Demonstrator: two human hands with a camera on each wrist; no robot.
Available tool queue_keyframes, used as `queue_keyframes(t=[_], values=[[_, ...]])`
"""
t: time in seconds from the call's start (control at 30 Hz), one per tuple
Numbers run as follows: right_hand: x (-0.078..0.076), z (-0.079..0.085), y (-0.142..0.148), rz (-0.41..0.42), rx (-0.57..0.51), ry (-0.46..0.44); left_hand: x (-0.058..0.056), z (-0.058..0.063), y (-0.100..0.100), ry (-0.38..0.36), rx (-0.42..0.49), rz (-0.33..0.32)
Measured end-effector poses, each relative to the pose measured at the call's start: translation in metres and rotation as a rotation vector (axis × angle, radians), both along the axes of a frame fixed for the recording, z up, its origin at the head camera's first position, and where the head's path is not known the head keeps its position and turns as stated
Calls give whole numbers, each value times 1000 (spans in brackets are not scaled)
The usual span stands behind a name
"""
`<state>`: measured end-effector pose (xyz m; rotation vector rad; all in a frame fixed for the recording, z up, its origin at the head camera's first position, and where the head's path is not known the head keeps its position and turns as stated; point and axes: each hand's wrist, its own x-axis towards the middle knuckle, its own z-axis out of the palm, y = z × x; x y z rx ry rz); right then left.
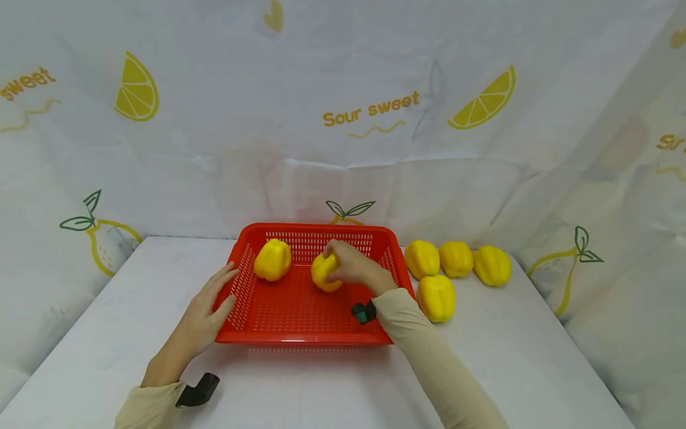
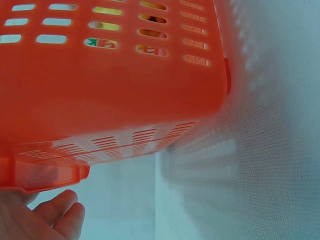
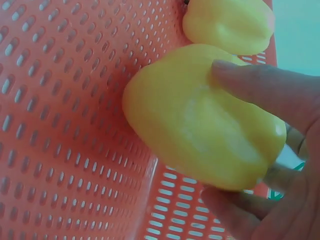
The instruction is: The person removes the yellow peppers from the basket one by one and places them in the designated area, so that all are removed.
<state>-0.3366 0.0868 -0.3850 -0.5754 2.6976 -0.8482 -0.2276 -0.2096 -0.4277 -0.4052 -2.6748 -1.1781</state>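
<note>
A red plastic basket (image 1: 292,338) with slotted sides sits on the white table. Inside it, my right hand (image 1: 354,266) grips a yellow bell pepper (image 1: 323,274). The right wrist view shows the thumb on one side of that bell pepper (image 3: 195,120) and fingers on the other, just above the slotted floor. Another yellow bell pepper (image 1: 273,260) lies in the basket's left back part. My left hand (image 1: 206,313) rests at the basket's left rim with fingers extended. In the left wrist view its fingers (image 2: 70,220) lie beside the rim's outer edge.
Right of the basket, several yellow bell peppers are on the table, three in a back row (image 1: 456,260) and one bell pepper (image 1: 436,298) nearer, close to the basket's right side. A white printed curtain (image 1: 300,149) hangs behind the table.
</note>
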Motion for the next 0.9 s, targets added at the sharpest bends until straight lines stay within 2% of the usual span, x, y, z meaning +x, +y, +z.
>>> queue_keyframes(t=[0.2, 0.47, 0.9], values=[[0, -1, 2, -47, -11, -1, 0, 0, 0, 3, 2, -1], [-1, 0, 2, -68, 65, 4, 0, 0, 1, 1, -2, 0], [-4, -2, 3, -50, 182, -26, 0, -1, 0, -1, 3, -1]])
